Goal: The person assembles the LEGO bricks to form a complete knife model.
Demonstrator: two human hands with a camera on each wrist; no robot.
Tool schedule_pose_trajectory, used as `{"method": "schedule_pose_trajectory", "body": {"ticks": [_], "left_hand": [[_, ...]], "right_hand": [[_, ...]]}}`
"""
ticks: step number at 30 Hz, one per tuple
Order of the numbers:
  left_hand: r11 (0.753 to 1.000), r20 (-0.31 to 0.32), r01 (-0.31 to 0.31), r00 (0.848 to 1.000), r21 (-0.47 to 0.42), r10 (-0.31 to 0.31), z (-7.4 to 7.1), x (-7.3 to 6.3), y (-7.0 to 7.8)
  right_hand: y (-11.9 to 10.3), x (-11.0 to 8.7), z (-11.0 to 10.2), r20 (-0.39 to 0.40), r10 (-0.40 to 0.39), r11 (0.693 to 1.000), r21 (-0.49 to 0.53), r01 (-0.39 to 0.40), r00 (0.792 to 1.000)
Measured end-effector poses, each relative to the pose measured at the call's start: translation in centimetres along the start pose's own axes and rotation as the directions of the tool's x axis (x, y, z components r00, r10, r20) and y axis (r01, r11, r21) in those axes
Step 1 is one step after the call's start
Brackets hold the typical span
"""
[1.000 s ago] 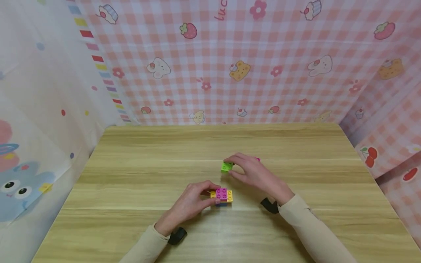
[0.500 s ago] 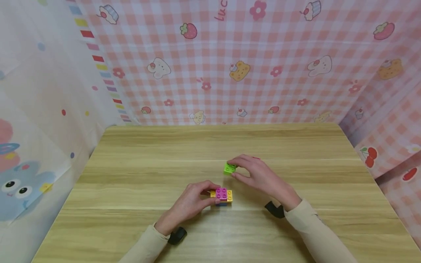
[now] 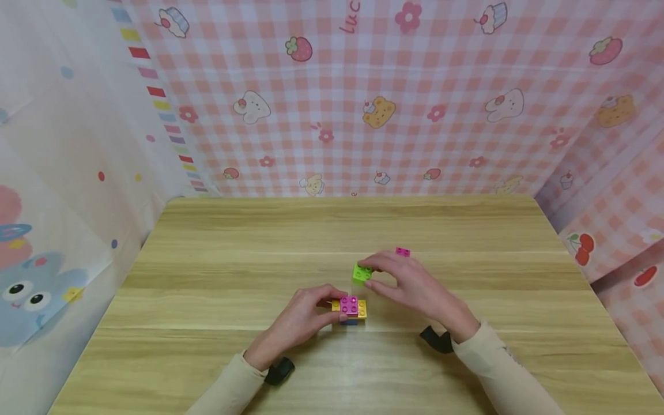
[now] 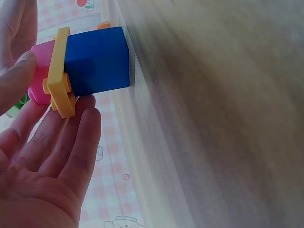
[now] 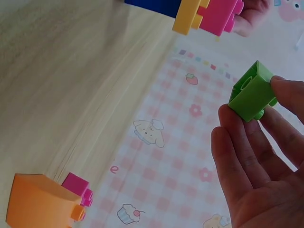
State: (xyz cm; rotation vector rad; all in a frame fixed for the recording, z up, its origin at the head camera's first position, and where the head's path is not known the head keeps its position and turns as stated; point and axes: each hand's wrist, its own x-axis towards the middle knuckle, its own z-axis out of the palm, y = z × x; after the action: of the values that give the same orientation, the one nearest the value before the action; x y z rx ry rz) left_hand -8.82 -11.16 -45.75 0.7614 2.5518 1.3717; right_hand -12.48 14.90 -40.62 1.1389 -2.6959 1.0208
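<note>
Near the table's middle my left hand (image 3: 298, 320) grips a small stack, thumb and fingers on either side of its pink top brick (image 3: 349, 305). Below that brick lies a flat yellow plate (image 4: 59, 71) with studs showing at both ends, and a blue block (image 4: 97, 61) forms the base. My right hand (image 3: 417, 285) pinches a light green toy brick (image 3: 362, 274) between thumb and fingers, just behind the stack in the head view. Seen from the right wrist, the green brick's hollow underside faces the table side, and it is apart from the stack.
A loose pink brick (image 3: 403, 252) lies farther back on the wooden table (image 3: 233, 253), beyond my right hand. Next to it in the right wrist view stands an orange block (image 5: 40, 202), which my right hand hides in the head view. Printed curtains border the table.
My right hand has brought the green brick closer to the stack and slightly right, uncovering the loose pink brick behind. The left hand and its stack have stayed in place.
</note>
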Motion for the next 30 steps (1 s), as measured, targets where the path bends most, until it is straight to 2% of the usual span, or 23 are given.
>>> {"method": "schedule_pose_trajectory", "body": {"ticks": [12,21,30], "left_hand": [[1.0,-0.002,-0.014,1.0,-0.01,0.014,-0.1,0.0,0.0],[1.0,0.007,-0.021,1.0,-0.022,0.021,-0.1,0.0,0.0],[1.0,0.007,-0.018,1.0,-0.013,0.018,-0.2,-0.1,0.1]], "right_hand": [[-0.5,-0.3,0.4,0.013,-0.035,0.998,0.056,0.034,0.999],[-0.9,-0.6,0.9,0.01,-0.08,0.996,0.044,0.08,0.997],[-1.4,-0.8,1.4,0.046,-0.113,0.993,0.039,0.111,0.993]]}}
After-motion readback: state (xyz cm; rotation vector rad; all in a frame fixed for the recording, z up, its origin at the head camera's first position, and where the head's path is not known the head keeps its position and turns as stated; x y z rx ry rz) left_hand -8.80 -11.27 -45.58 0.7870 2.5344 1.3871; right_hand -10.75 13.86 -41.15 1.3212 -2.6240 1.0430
